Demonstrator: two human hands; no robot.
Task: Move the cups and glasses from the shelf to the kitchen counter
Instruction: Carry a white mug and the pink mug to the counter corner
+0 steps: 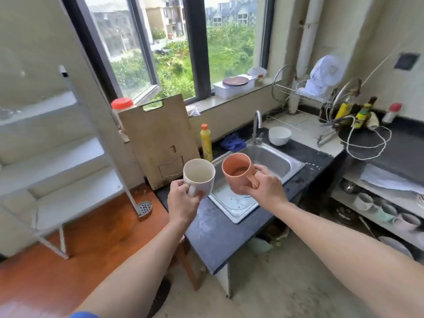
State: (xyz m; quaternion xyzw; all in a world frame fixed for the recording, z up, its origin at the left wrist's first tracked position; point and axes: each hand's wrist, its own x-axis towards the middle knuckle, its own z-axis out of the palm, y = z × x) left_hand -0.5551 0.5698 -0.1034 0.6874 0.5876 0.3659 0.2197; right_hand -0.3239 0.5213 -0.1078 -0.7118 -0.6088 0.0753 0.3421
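Both forearms reach forward from the bottom of the frame, one mug per hand. The left hand (183,200) holds the white mug (199,177) with its fingers curled through and around the handle. The right hand (266,189) holds the orange mug (238,173) the same way, pinching the handle with the thumb on top. Both mugs are upright with the mouths tipped slightly toward the camera. They are carried by the handles, probably so each can go straight down on its base. They sit side by side, close but not touching.

Both mugs are in the air, above the front edge of the counter (213,235) and the near corner of the sink (275,161). Neither is set down yet. My read is that this is the carry stage, with placing next. The dark strip of counter in front of the sink looks like the nearest landing spot. The sink's drain tray lies right under the orange mug, so that mug needs to shift sideways.

The white shelf (75,198) stands to the left, well apart from the hands. It is too blurred to tell what is left on it.

Behind the mugs, a cutting board (158,138) leans on the wall beside a yellow bottle (206,143). Past the tap (257,125), a white bowl (280,135) sits on the counter. A dish rack (305,92) is in the far corner. The window (174,42) runs across the back.
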